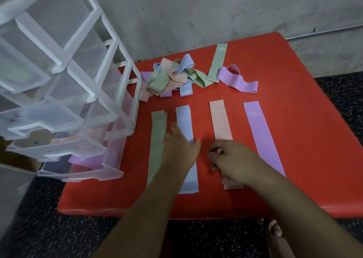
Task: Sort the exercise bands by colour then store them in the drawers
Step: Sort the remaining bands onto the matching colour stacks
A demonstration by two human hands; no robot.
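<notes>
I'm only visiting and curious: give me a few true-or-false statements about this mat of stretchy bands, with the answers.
1. Four flat strips lie side by side: green strip, blue strip, pink strip, purple strip. True.
2. The right hand pinches the purple strip. False: it pinches the pink strip.
3. A tangled heap of mixed bands lies farther back on the red surface. True.
4. The drawer unit is dark wood. False: it is clear plastic in a white frame.
5. The left hand reaches into the heap. False: it rests, fingers spread, on the blue strip.
</notes>
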